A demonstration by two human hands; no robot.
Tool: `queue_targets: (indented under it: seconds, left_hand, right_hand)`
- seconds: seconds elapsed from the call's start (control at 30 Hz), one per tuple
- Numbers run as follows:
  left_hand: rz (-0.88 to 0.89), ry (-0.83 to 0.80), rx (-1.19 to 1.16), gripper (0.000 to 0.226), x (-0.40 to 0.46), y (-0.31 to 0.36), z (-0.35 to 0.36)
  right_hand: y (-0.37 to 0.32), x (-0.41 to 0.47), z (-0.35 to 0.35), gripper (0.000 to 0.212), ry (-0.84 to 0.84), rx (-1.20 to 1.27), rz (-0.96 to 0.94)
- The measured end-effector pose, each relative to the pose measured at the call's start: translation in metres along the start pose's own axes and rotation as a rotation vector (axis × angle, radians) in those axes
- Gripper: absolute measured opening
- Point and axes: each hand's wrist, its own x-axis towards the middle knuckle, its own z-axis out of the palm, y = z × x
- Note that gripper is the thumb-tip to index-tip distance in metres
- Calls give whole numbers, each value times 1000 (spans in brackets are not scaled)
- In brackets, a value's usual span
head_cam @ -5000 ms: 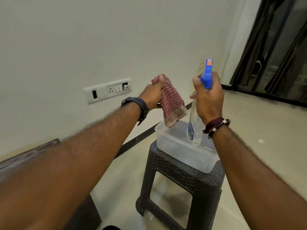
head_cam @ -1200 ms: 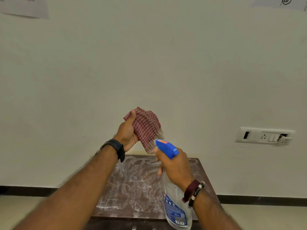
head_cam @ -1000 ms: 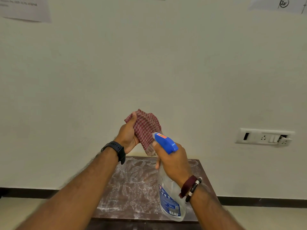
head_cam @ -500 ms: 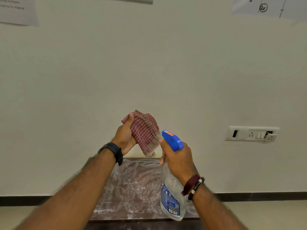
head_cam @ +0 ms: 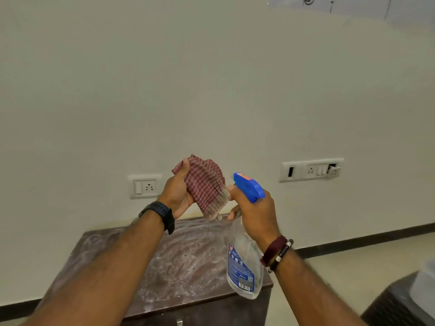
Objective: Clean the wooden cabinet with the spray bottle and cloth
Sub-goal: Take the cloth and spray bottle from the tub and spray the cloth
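A red checked cloth point(head_cam: 206, 188) is gripped, bunched, in the left hand point(head_cam: 177, 192). The spray bottle point(head_cam: 244, 260) is held by curled right hand point(head_cam: 255, 212) fingers, nozzle toward the cloth. Both are raised above the dusty wooden cabinet point(head_cam: 188, 262).

Soft, even indoor light is filling the frame, neither dim nor harsh; the wall point(head_cam: 211, 90) is reading a flat greenish cream; faint shadows are pooling beneath the forearms onto the cabinet top point(head_cam: 188, 262), where a dull sheen is showing; wide-angle distortion is bending the skirting point(head_cam: 367, 238); edges are looking slightly smeared.
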Motion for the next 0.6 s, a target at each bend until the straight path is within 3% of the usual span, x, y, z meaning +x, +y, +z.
queue_targets:
  seconds: [0.13, 0.3, 0.6]
  left_hand:
    - [-40, -48, -16, 50, 9, -21, 41]
    - [-113, -126, -46, 54, 15, -48, 94]
    - [-168, -278, -135, 57, 16, -77, 202]
  right_hand:
    - [-11, 4, -45, 35, 98, -22, -26]
    - [-39, 9, -112, 4, 189, -27, -85]
    - [-90, 9, -231, 13, 391, -119, -185]
